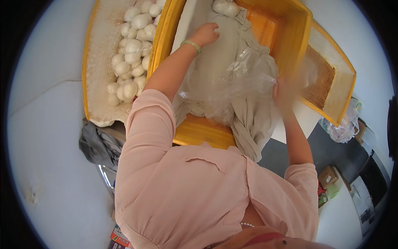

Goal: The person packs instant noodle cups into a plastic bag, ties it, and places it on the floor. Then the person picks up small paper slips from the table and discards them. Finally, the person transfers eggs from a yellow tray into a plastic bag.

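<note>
My left hand (207, 34), a bangle on its wrist, hovers over or rests on a pale grey cloth (217, 53). Its fingers are loosely curled, with nothing visible in them. Blurred by motion, my right hand (284, 93) grips a clear plastic sheet or bag (245, 82). The plastic spreads across the cloth. That cloth lies bunched in a yellow crate (270, 18) and drapes over its near edge (202, 132). White balls in clear wrap (226, 7) show at the cloth's far end; whatever lies beneath the cloth is hidden.
Left of the crate, a yellow-rimmed foam-lined box (101, 62) holds several wrapped white balls (133, 48). At right sits another yellow-edged container or lid (339, 71) with a brown ribbed surface. A filled plastic bag (342, 127) and a cardboard box (328, 176) are farther right; dark fabric (96, 144) hangs lower left.
</note>
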